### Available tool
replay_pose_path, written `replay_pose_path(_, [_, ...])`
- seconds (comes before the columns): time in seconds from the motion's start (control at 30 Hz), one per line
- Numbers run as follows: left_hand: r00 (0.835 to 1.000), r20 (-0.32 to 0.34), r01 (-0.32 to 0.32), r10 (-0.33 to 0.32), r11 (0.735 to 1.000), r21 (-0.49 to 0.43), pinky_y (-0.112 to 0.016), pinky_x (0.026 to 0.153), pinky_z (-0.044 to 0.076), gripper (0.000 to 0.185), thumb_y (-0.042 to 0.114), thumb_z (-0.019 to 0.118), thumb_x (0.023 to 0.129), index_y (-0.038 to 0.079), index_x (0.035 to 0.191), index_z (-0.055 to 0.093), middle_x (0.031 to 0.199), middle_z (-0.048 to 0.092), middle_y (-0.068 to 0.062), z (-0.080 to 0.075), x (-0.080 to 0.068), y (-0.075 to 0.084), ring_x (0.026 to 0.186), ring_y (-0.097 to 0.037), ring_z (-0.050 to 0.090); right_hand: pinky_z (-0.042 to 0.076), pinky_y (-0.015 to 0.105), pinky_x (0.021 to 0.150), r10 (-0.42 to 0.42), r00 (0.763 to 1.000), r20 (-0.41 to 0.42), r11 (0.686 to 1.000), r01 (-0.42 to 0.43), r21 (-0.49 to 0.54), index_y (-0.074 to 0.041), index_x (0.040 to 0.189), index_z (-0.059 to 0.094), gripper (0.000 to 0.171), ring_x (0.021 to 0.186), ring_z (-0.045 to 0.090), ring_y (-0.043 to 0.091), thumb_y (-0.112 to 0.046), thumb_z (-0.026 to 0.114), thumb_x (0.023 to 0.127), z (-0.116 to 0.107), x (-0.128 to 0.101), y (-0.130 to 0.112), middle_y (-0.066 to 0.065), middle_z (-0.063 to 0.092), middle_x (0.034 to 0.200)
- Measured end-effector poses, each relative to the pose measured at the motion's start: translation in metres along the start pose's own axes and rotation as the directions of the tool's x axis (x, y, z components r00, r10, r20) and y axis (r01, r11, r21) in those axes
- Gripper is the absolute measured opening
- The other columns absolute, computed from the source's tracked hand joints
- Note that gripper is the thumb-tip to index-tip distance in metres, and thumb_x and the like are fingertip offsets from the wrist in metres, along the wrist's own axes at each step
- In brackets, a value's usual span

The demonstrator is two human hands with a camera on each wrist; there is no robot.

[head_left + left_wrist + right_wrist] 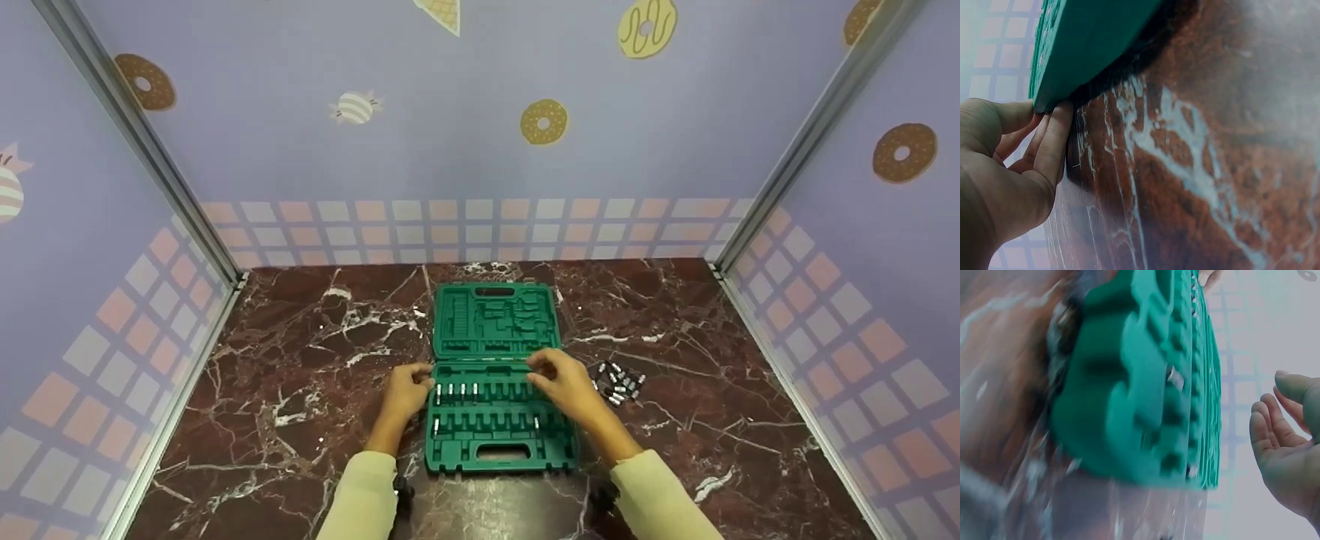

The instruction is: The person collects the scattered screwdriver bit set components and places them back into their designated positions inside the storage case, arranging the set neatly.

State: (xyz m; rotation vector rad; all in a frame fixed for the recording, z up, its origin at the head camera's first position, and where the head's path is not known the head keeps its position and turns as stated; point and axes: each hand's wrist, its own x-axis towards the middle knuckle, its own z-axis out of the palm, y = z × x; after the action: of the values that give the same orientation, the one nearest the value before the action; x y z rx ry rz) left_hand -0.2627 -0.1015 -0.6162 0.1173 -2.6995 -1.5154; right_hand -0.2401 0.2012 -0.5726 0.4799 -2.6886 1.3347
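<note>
1. Nearest, two pale sleeves [360,495] are seen, with a dark device [403,495] worn at the inner side of the left forearm.
2. The green case [450,459] is laid open on the marbled table [300,450], centred in front of the person. Its handle [504,465] is turned toward the person.
3. In the nearer row, one socket [436,426] is seated at the left end and a second socket [536,424] is seated further right; vacant slots are seen between them.
4. In the farther row, four sockets [463,390] are seated side by side at the left. Vacant slots are seen to their right, up to the part covered by the right hand.
5. The left edge of the case is grasped by the left hand [407,390], with the edge pinched between thumb and fingers.
6. The right hand [564,382] is held over the right side of the case. Its fingers are loosely bent and released, a gap being left between thumb and fingertips.
7. Loose sockets [619,382] are heaped on the table, to the right of the case and near the right hand.
8. Beyond the hinge, the lid [495,322] is folded back, its moulded recesses exposed.
9. Farthest, the table is bounded by a lilac wall [450,150] printed with doughnuts and checks.
</note>
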Motion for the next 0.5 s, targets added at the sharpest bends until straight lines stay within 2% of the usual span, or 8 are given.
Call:
replay_pose_path(0.1, [1.000,0.000,-0.003,0.003,1.000,0.004,-0.044,0.077,0.055,0.022,-0.001,0.070,0.093,0.000,0.114,0.078,0.096,0.073,-0.015,0.000,0.000,-0.001,0.087,-0.027,0.067,0.059,0.039,0.083,0.000,0.998,-0.056,1.000,-0.001,-0.010,-0.008,0.108,0.071,0.018,0.094,0.070,0.022,-0.006,0.077,0.091,-0.008,-0.006,0.008,0.006,0.071,0.103])
replay_pose_path(0.3, [1.000,0.009,-0.002,0.002,1.000,-0.003,-0.042,0.075,0.054,0.023,0.000,0.069,0.094,0.001,0.115,0.077,0.096,0.073,-0.014,0.000,0.001,-0.001,0.084,-0.025,0.066,0.058,0.041,0.083,0.034,0.992,-0.118,0.999,-0.029,0.045,-0.008,0.105,0.072,0.020,0.093,0.069,0.023,-0.002,0.079,0.088,-0.028,-0.018,0.024,0.006,0.072,0.102])
replay_pose_path(0.5, [1.000,0.009,0.005,-0.005,1.000,0.001,-0.042,0.076,0.055,0.022,0.001,0.071,0.093,0.002,0.114,0.078,0.096,0.074,-0.014,0.001,0.000,-0.001,0.086,-0.025,0.067,0.056,0.034,0.077,0.036,0.981,-0.190,0.999,-0.035,0.010,-0.008,0.106,0.074,0.022,0.090,0.068,0.021,-0.003,0.081,0.086,-0.048,-0.031,0.040,0.005,0.073,0.100])
